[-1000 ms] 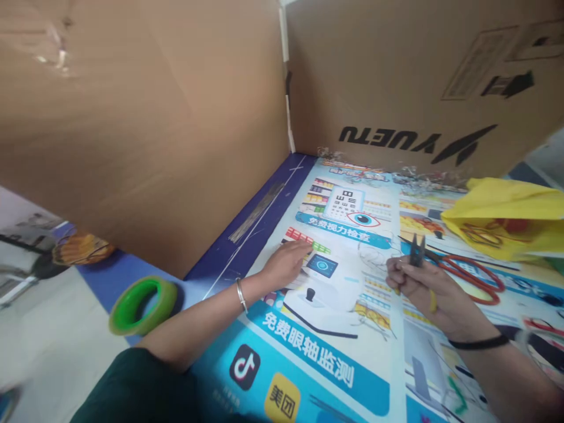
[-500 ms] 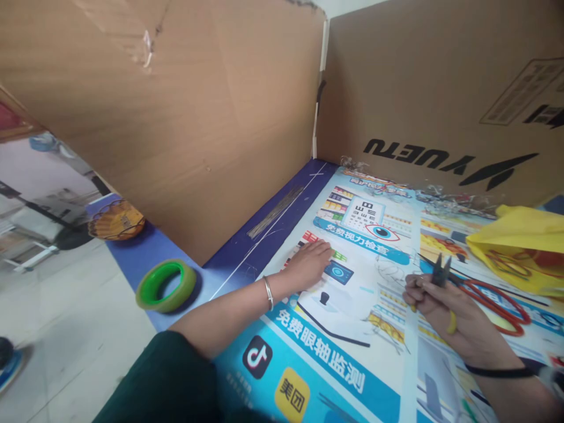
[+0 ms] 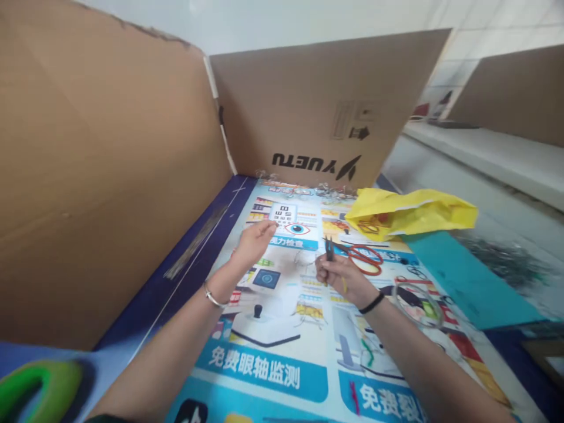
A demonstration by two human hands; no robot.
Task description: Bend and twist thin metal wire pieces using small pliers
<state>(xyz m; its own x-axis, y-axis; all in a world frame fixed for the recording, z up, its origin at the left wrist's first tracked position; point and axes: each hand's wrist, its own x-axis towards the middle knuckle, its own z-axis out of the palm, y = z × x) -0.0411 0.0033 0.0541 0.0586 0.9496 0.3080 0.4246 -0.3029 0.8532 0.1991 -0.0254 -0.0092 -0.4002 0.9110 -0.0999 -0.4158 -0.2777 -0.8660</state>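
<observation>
My left hand (image 3: 256, 239) is raised a little over the printed poster (image 3: 286, 294), near the eye-chart picture, its fingers pressed together; what they hold, if anything, is too small to make out. My right hand (image 3: 341, 275) is closed round small pliers (image 3: 329, 249) with yellow handle parts, their dark jaws pointing up and slightly apart. Red-handled scissors (image 3: 365, 259) lie on the poster just beyond my right hand. Thin wire pieces (image 3: 306, 258) lie between the hands. A bundle of thin straight wires (image 3: 196, 241) rests on the dark blue strip to the left.
Cardboard panels (image 3: 308, 106) stand at the left and back. A yellow bag (image 3: 409, 211) lies at the back right, near a teal sheet (image 3: 471, 282) and a tangled wire pile (image 3: 506, 258). Green tape (image 3: 57, 388) sits at the lower left. A wire coil (image 3: 416, 302) lies right.
The view has swung to the right. My left hand has lifted off the poster and moved toward the eye chart, its fingers now pinched. My right hand still holds the pliers.
</observation>
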